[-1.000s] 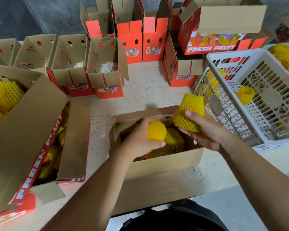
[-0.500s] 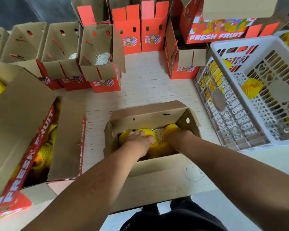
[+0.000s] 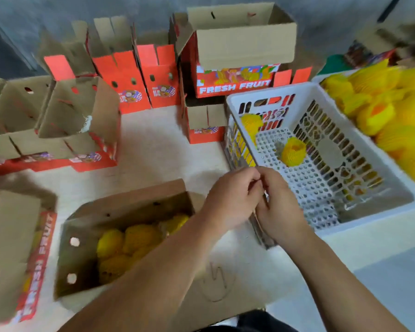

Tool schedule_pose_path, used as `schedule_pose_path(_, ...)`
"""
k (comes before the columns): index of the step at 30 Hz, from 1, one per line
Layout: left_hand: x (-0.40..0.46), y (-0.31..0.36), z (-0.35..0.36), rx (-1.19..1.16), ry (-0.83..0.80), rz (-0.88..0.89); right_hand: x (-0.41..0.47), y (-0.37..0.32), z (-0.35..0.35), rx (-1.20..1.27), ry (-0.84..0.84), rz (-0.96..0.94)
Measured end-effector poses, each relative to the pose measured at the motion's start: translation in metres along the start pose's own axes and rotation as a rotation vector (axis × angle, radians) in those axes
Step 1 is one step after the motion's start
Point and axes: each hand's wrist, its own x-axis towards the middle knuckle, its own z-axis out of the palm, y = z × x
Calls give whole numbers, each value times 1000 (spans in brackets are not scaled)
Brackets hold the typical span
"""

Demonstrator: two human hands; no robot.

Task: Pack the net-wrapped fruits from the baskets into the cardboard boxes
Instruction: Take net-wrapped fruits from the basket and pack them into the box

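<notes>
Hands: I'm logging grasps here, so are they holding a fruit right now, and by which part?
No fruit is held. The left hand and right hand meet, fingers curled, beside the white basket; whether they pinch something small cannot be told.

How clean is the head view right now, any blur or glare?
Head view: motion blur smears the yellow net-wrapped fruits in the far-right basket and the left cardboard flap; both hands look soft; wide-angle bending at the edges; even light, no glare.
</notes>
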Motion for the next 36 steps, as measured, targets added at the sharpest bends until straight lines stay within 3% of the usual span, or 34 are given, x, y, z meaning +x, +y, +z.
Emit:
schedule_pose_path(2, 34, 18, 33, 64, -17, 85, 11, 44, -34, -27, -27, 60)
schedule_pose_path(5, 90, 26, 69, 356, -130, 160, 38, 114, -78, -143, -231, 221)
schedule_pose_path(9, 148, 17, 86, 737, -408, -31, 100, 190, -100, -368, -491, 376)
schedule_pose_path(13, 158, 12, 95, 947, -330, -171, 170, 249, -82, -436, -446, 412)
schedule_pose_path(18, 163, 13, 98, 983, -351, -196, 183, 304, -45, -394, -586, 349)
schedule_pose_path(22, 164, 1, 105, 1010, -337, -194, 211, 285, -63, 58, -638, 490)
schedule_pose_path(25, 161, 3, 103, 907, -232, -186, 215, 249, -79, 280, -948, 387)
schedule_pose_path(28, 156, 1, 100, 800, -101, -152, 200, 232, -69, 754, -1164, 541)
schedule_pose_path(32, 155, 5, 99, 709, 12, -118, 203, 231, -61, 1061, -1148, 659)
schedule_pose_path(33, 154, 6, 99, 685, 26, -121, 202, 233, -56, 1046, -1058, 737)
schedule_pose_path(35, 154, 8, 96, 652, 31, -128, 193, 250, -38, 765, -745, 710)
schedule_pose_path(36, 154, 9, 96, 653, 31, -130, 181, 250, -23, 672, -683, 640)
